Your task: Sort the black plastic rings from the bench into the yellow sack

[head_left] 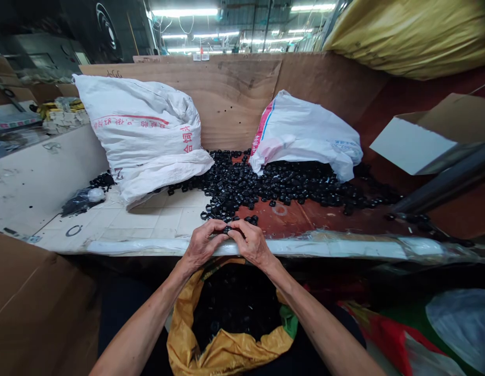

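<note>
Left hand (203, 243) and right hand (252, 243) pinch a black part (227, 230) at the bench's front edge (305, 249).
From there, bare red tabletop (321, 215) opens at three o'clock; a yellow sack (230, 349) (mouth wide) holds dark pieces (238, 308) at six.

Bright tube lights (185, 12) glare around 12 o'clock, burnt out to flat white, while the rest of my view is fairly dim. The white sack (148, 136) at 10 o'clock and the paler one (311, 128) at 2 reflect the most light, and a dull sheen runs along the near edge of the desk (324, 247). My fingers (213, 224) are reasonably sharp and softly lit. At 6 o'clock, the black pieces (234, 297) sink into shadow. The wide lens stretches the yellow sack (418, 36) towards 2 o'clock; the corners at 4 and 8 look murky and smeared.
</note>
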Action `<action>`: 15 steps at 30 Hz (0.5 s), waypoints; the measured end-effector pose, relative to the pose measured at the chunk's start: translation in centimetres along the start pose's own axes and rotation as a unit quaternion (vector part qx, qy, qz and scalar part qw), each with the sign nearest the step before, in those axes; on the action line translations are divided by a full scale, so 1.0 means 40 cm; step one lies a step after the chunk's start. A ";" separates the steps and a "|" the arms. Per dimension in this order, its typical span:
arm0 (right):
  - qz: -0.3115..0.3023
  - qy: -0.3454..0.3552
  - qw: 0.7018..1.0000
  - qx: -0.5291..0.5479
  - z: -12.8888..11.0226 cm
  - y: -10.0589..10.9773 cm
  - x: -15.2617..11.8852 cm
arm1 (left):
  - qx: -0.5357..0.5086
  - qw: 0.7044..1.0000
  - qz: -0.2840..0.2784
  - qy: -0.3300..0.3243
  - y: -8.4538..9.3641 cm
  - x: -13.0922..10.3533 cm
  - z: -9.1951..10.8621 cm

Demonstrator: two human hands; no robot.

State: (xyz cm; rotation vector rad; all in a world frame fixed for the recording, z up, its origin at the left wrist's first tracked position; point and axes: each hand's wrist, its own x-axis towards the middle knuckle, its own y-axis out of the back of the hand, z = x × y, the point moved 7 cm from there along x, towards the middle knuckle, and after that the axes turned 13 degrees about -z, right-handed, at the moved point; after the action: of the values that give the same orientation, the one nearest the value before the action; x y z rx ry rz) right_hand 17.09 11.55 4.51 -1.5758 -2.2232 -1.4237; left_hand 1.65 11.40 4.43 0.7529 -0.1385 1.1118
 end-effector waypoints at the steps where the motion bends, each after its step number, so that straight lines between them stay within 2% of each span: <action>1: -0.002 -0.005 1.000 -0.019 0.003 -0.003 0.003 | 0.017 1.000 0.006 -0.016 0.001 -0.001 0.008; 3: -0.011 -0.007 0.998 -0.062 0.001 -0.008 0.009 | 0.030 0.999 0.015 -0.033 0.002 -0.001 0.018; 5: -0.015 0.000 0.997 -0.081 -0.008 -0.007 0.012 | 0.009 1.000 0.014 -0.022 0.003 0.001 0.014; 11: -0.004 0.036 0.999 0.017 -0.023 0.007 -0.001 | -0.171 0.979 0.000 0.107 -0.003 0.002 -0.048; 15: -0.008 0.026 1.000 -0.001 -0.015 0.001 0.001 | -0.127 0.990 -0.001 0.065 0.003 0.002 -0.028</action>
State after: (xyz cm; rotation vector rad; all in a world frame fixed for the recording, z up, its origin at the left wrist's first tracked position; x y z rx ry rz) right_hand 16.85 11.15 4.92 -1.5068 -2.2097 -1.4541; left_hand 1.30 12.16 3.68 0.4515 -0.1649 1.1123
